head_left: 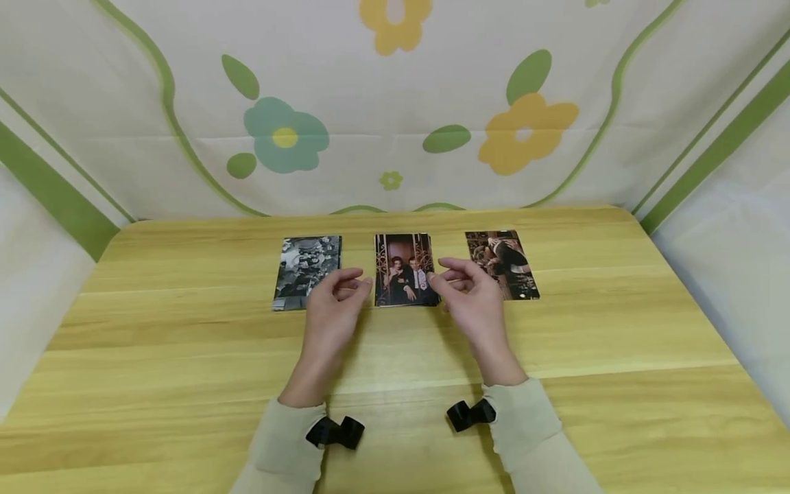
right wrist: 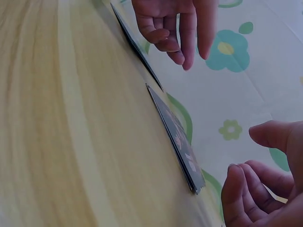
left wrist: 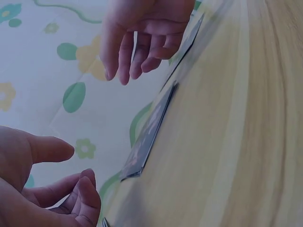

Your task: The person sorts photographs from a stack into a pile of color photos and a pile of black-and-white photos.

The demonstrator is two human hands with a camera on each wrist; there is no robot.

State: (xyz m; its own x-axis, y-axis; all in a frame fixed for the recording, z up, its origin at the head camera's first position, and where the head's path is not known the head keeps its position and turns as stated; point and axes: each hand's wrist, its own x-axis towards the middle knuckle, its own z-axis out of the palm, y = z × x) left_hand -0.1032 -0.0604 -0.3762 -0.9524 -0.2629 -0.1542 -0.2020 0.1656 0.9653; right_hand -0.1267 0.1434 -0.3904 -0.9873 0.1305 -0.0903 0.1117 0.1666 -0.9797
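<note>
On the wooden table lies a middle stack of photo cards (head_left: 402, 254), its top card showing two people in dark clothes before ornate metalwork. My left hand (head_left: 333, 302) hovers at its left side, fingers loosely bent and holding nothing. On the other side is my right hand (head_left: 476, 302), likewise relaxed with a gap between thumb and fingers. Both wrist views show the middle stack (left wrist: 150, 135) lying flat, with the hands raised above the table. Left of it is a stack with a grey crowd photo (head_left: 305, 264), partly behind my left hand. A darker photo card (head_left: 513, 264) lies at the right, partly covered by my right hand.
The wooden table (head_left: 395, 370) reaches back to a white cloth backdrop (head_left: 345, 82) printed with flowers and leaves. White cloth sides (head_left: 740, 206) also flank the table. A black wrist camera (head_left: 336, 432) sits at each sleeve cuff.
</note>
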